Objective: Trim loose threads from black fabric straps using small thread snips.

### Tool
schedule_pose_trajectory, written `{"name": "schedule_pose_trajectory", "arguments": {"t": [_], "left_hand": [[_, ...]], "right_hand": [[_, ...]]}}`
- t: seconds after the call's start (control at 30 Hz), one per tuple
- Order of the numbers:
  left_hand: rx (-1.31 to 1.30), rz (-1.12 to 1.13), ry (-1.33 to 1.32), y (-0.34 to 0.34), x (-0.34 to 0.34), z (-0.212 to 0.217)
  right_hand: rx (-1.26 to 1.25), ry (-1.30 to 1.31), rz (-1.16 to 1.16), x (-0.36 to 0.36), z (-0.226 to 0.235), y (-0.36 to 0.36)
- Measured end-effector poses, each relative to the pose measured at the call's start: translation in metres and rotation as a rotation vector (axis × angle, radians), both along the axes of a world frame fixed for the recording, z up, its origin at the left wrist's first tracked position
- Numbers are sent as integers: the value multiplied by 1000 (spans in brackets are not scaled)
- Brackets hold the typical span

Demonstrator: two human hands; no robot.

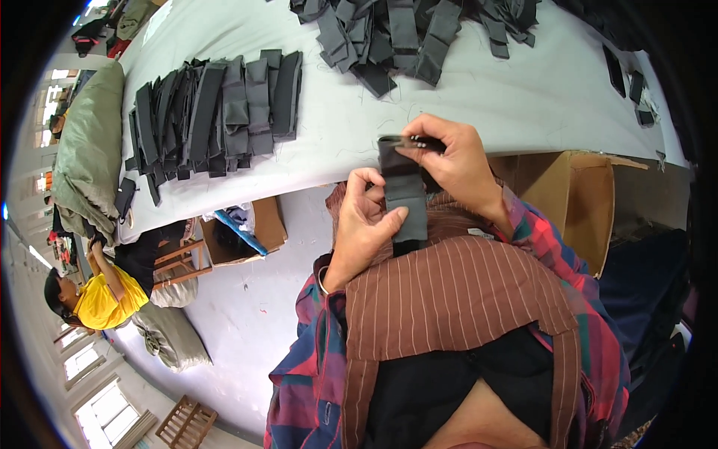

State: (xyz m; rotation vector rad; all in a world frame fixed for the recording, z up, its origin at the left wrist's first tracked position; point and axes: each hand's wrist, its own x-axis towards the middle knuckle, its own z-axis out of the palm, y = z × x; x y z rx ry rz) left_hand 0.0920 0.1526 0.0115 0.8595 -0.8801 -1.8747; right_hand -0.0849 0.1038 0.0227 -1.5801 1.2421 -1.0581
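A dark grey fabric strip (404, 196), folded in layers with creases across it, hangs upright before my apron at the table's near edge. My left hand (364, 224) is closed on its left side, thumb lying across the lower front. At the strip's top end, my right hand (450, 153) pinches with thumb and forefinger. In that same hand is a small black object (429, 144) with shiny spots, partly covered by the fingers; its kind cannot be made out. Black material below the right hand is half hidden behind the strip.
On the white-covered table (336, 112) lie a row of stacked grey strips (202, 112) at left and a loose heap (396, 34) at the far side. Cardboard boxes (591, 202) stand below the edge. A person in yellow (116, 295) is at far left, near sacks (168, 337).
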Motion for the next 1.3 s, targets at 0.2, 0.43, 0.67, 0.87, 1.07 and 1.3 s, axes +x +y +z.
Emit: {"name": "schedule_pose_trajectory", "arguments": {"t": [0.2,0.43,0.67,0.87,1.07,1.3], "left_hand": [[-160,-30,-266,-12,0,23],[-81,14,-152,-25,-6,17],[4,233,137,-29,7,-15],[2,337,334,-30,14,-12],[-99,260,115,-29,19,-12],[-57,275,329,-25,12,-9]], "right_hand": [[-35,-197,-106,-4,24,-21],[-121,-150,-24,10,23,-33],[-169,-121,11,5,29,-21],[122,-38,122,-16,20,6],[109,1,137,-8,19,16],[53,4,105,-4,17,18]]}}
